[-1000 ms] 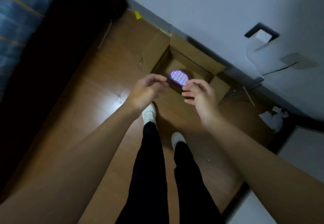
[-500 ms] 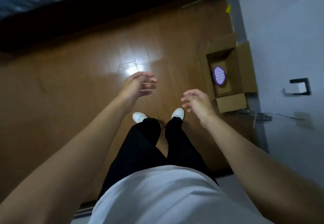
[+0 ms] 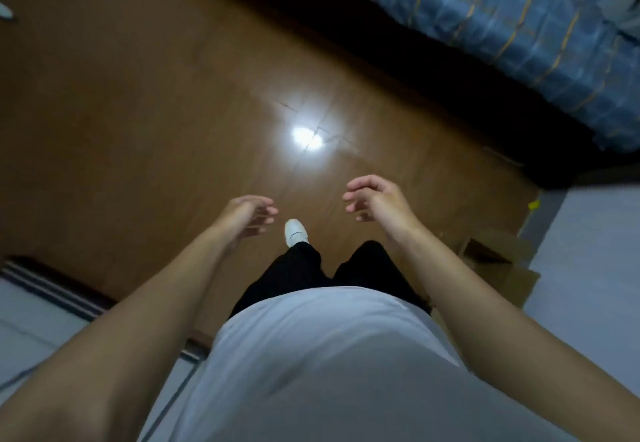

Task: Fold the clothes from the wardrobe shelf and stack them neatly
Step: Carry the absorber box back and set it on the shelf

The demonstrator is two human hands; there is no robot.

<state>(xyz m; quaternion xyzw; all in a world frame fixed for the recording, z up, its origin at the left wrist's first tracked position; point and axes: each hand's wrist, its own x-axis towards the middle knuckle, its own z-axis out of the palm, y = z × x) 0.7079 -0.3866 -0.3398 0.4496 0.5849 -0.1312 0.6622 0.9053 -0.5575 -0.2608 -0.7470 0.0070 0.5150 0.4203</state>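
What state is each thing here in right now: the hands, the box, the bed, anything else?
Left hand: empty, fingers loosely curled, held over the floor.
Right hand: empty, fingers loosely curled.
Box: open, flaps out; partly behind the right arm, inside not visible.
Bed: covered with a blue checked cover.
Shoe: on the foot, flat on the floor.
Floor: glossy, reflecting a lamp.

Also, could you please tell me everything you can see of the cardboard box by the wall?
The cardboard box is plain brown card, open at the top with flaps spread outward. Its inside is dark, so any contents cannot be made out. It sits upright on the wooden floor at the right of the view, beside the pale wall. The person's right forearm crosses in front and hides its left part.
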